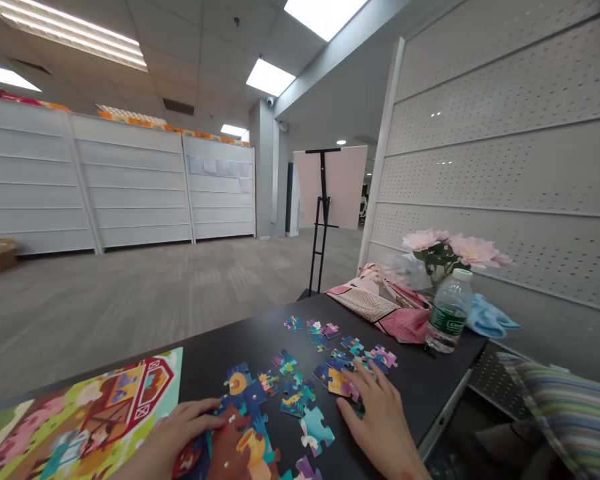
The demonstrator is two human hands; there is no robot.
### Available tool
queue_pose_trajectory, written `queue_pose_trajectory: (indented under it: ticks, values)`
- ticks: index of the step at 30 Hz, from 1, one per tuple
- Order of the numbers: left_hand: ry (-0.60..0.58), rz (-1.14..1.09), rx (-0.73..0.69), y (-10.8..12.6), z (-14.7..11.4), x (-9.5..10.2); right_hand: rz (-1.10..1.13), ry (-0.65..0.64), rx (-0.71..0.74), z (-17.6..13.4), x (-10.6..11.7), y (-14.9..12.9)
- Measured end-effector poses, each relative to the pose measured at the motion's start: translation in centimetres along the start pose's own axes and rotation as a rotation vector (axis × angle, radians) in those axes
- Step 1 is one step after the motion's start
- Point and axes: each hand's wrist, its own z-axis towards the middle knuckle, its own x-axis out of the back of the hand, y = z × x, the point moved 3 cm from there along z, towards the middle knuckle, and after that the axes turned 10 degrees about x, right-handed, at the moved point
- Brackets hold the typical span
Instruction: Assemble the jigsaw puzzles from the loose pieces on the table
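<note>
On the dark table (203,360), a partly joined jigsaw puzzle (230,443) shows a brown bear and a yellow jar. My left hand (185,427) rests at its left edge, fingers stretched out and holding nothing visible. Over a group of loose puzzle pieces to the right lies my right hand (375,407), fingers spread. Its fingertips touch or hover just above a yellow-orange puzzle piece (337,383) and its neighbours; contact is unclear. Between the hands lies a pale teal puzzle piece (316,428). Several more pieces are scattered toward the far edge.
A farm picture sheet (105,413) covers the table's left side. At the far right stand a water bottle (450,312), a pink bag (400,313), pink flowers (460,250) and a blue cloth (490,317). A striped cushion (570,407) sits beyond the right edge.
</note>
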Motion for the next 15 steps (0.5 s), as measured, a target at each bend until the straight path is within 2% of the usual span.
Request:
queue_pose_trajectory:
  ticks: [3,6,12,15]
  values:
    - [-0.002,0.011,-0.002,-0.1,0.2,-0.2,0.02,-0.079,0.075,-0.1,0.4,-0.9]
    - [-0.007,0.029,-0.008,-0.5,0.3,-0.5,0.058,-0.105,0.079,0.0,0.7,-1.3]
    - [0.047,0.026,-0.113,-1.5,0.5,-1.0,0.107,-0.089,0.062,0.1,1.0,-1.5]
    - [0.077,0.005,-0.126,-1.7,0.5,-0.9,0.117,-0.042,0.04,0.1,0.7,-0.9]
